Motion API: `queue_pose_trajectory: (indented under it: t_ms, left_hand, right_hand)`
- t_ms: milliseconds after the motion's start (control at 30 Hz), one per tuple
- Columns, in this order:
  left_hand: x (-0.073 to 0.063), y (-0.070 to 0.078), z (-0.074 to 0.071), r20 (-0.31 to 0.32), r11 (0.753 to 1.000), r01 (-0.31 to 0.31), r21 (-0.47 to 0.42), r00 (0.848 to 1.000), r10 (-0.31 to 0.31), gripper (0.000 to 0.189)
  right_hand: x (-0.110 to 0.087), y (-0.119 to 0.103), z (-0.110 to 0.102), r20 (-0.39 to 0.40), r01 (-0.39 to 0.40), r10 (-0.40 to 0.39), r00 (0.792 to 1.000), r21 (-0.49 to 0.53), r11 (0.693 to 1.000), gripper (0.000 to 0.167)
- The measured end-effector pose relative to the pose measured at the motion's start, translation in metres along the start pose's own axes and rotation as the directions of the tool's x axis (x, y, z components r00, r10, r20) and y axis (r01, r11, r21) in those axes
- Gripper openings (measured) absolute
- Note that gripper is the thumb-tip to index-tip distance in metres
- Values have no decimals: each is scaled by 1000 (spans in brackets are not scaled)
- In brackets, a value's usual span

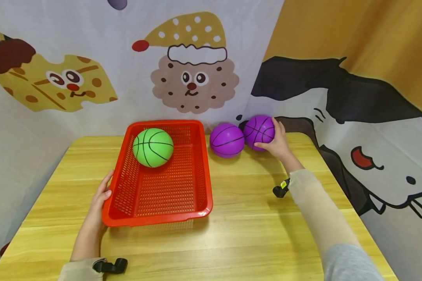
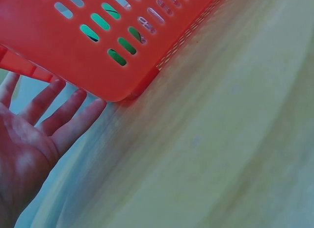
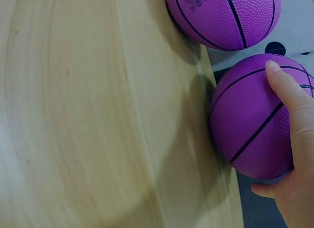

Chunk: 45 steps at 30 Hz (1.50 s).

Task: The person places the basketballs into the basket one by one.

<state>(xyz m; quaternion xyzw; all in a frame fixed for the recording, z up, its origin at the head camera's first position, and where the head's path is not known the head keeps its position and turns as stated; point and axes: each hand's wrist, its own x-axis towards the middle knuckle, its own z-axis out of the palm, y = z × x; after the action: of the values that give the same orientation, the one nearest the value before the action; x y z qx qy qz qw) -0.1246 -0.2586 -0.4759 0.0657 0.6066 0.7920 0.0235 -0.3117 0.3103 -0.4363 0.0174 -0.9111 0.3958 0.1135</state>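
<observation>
In the head view, my left hand (image 1: 99, 201) is at the left side of a red plastic basket (image 1: 211, 171). The left wrist view shows the fairly straight fingers (image 2: 68, 120) of that hand touching the basket's edge from outside. Inside the basket, toward its back left, sits a small green basketball (image 1: 153, 148). Farther right, my right hand (image 1: 278, 142) grips a purple basketball (image 1: 258, 130), its thumb and fingers spread round the ball. A second purple basketball (image 1: 227, 140) lies just left of the held one, between it and the basket.
The wooden table (image 1: 246, 234) ends at the back against a printed cloth (image 1: 126, 23) with cartoon figures. Both purple balls are close to that back edge. More printed cloth (image 1: 383, 117) hangs along the right side.
</observation>
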Motion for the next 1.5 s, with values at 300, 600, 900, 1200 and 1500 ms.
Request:
queue_pose_trajectory:
  t_ms: [300, 600, 900, 1200, 1500]
  left_hand:
    - [-1, 1, -1, 1, 1000, -5, 0, 1000, 5, 58]
    - [-2, 2, 2, 4, 1000, 0, -2, 1000, 0, 58]
    - [-1, 1, 0, 5, 1000, 2, 10, 1000, -2, 58]
    - [-1, 1, -1, -4, 1000, 6, 8, 1000, -6, 57]
    - [-1, 2, 0, 1, 1000, 7, -5, 1000, -7, 57]
  right_hand:
    - [-2, 0, 9, -76, -15, 19, 997, 53, 998, 115]
    - [-6, 0, 9, -149, -36, 46, 988, 71, 997, 110]
    - [-14, -8, 0, -201, -19, 35, 979, 80, 997, 109]
    - [-26, -27, -12, -259, 65, -45, 965, 69, 995, 107]
    - [-44, -55, -20, -314, 157, -107, 943, 136, 978, 108]
